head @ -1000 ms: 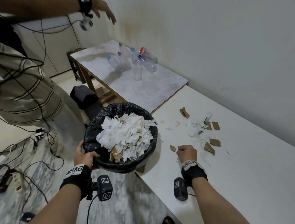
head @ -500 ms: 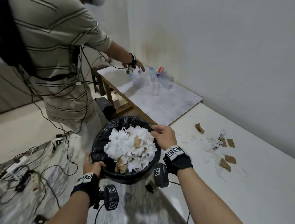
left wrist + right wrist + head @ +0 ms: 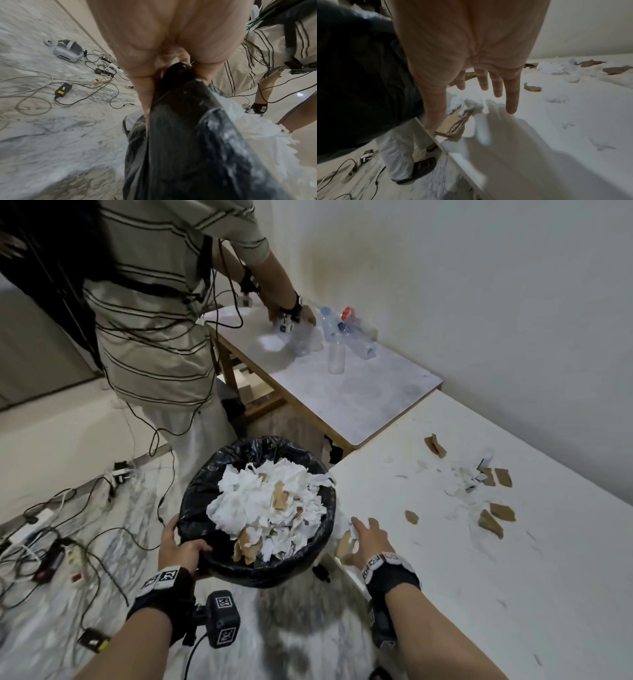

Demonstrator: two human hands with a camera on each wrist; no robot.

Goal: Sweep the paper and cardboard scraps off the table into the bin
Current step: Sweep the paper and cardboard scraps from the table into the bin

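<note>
A bin (image 3: pixel 205 498) lined with a black bag and heaped with white paper and brown cardboard hangs beside the white table (image 3: pixel 513 594). My left hand (image 3: pixel 180 546) grips its near rim (image 3: pixel 180 83). My right hand (image 3: pixel 368 539) hovers flat, fingers spread (image 3: pixel 498 86), over the table's front left edge, above a cardboard scrap (image 3: pixel 453 125) and white paper bits (image 3: pixel 469 104) lying at the edge next to the bin. More cardboard pieces (image 3: pixel 493 518) and shredded paper (image 3: pixel 459 477) lie farther back on the table.
Another person in a striped shirt (image 3: pixel 154 313) stands behind the bin, handling plastic bottles (image 3: pixel 342 337) on a lower grey table (image 3: pixel 359 402). Cables, power strips (image 3: pixel 102 79) and a headset (image 3: pixel 67 51) litter the marble floor on the left.
My right hand left the bin's rim, opened, and came back over the table edge above the scraps. The view shifted; the other person leaned over the bottles.
</note>
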